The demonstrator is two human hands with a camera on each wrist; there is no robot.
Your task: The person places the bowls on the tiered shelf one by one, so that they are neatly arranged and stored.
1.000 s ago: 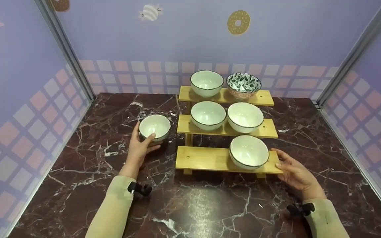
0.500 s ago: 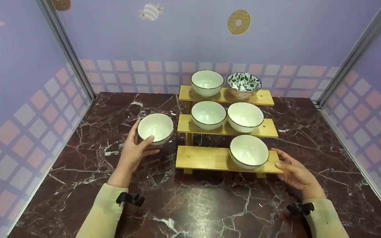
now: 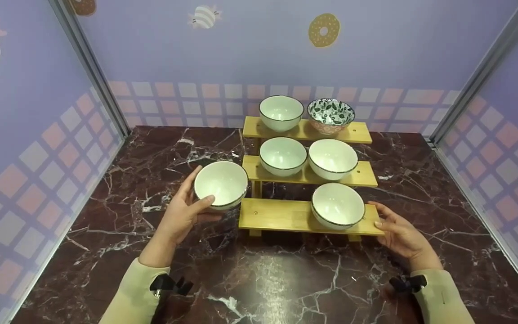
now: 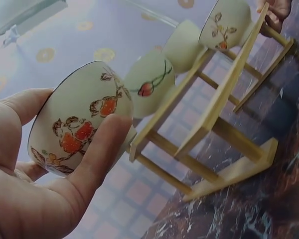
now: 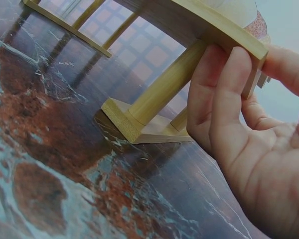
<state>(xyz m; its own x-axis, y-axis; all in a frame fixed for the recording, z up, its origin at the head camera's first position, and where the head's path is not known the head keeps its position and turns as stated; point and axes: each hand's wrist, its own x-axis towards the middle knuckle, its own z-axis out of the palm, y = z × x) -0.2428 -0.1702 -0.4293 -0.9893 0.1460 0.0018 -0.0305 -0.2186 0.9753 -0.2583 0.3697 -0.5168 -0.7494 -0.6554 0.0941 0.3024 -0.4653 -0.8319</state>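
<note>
My left hand [image 3: 185, 213] grips a white bowl [image 3: 221, 183] by its side, thumb over the rim, just left of the wooden rack's lowest shelf. Orange birds on a branch decorate the bowl's outside in the left wrist view. My right hand [image 3: 402, 234] pinches the right end of the lowest shelf [image 3: 277, 215], thumb on top and fingers beneath, as the right wrist view shows. On that shelf's right half sits another white bowl [image 3: 338, 206]. The shelf's left half is bare wood.
Two pale bowls, one left [image 3: 283, 155] and one right [image 3: 333, 158], stand on the middle shelf. Above them are a white bowl [image 3: 281, 112] and a leaf-patterned bowl [image 3: 331, 114]. The rack stands on a dark marbled table [image 3: 286, 279] between purple panels [image 3: 241, 54].
My left hand has lifted the bowl and carried it rightward and closer to the camera, towards the rack's lowest shelf. My right hand has stayed on the shelf end.
</note>
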